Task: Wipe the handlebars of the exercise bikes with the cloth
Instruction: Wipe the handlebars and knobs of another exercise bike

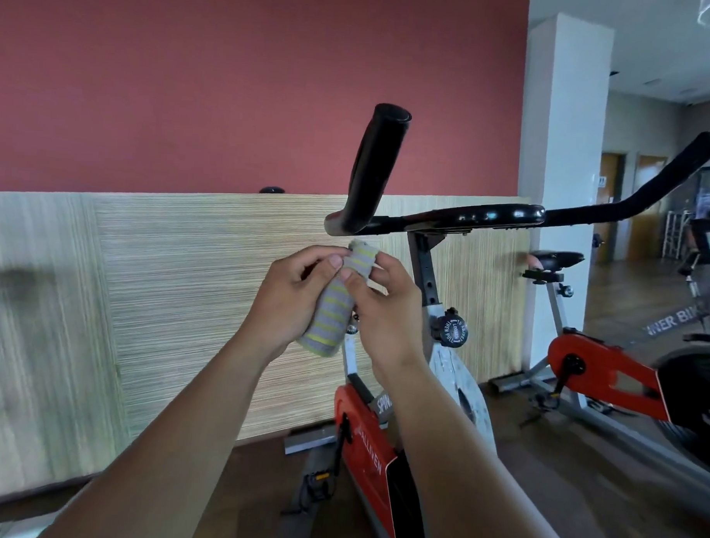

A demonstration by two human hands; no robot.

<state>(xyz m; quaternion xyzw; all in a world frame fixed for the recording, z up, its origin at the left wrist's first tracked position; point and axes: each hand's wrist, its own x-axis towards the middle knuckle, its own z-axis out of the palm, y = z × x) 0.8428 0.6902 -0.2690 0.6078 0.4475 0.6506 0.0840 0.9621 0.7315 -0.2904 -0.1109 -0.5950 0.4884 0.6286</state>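
Note:
A grey cloth with yellow-green stripes (pixel 332 308) is folded into a narrow bundle between both hands, just below the bike's handlebars. My left hand (pixel 292 294) grips its lower part with the thumb on top. My right hand (pixel 384 306) pinches its upper end with thumb and fingers. The black handlebars (pixel 460 218) of the nearest red and grey exercise bike (pixel 363 442) run left to right, with one grip (pixel 373 169) rising above my hands and the other grip (pixel 666 175) rising at the right. Neither hand touches the bars.
A second red and grey exercise bike (pixel 607 370) with a black saddle (pixel 555 259) stands to the right. A wood-panelled lower wall (pixel 183 303) under a red wall lies directly behind the bike. A white pillar (pixel 562 155) stands behind the handlebars. Wooden floor spreads right.

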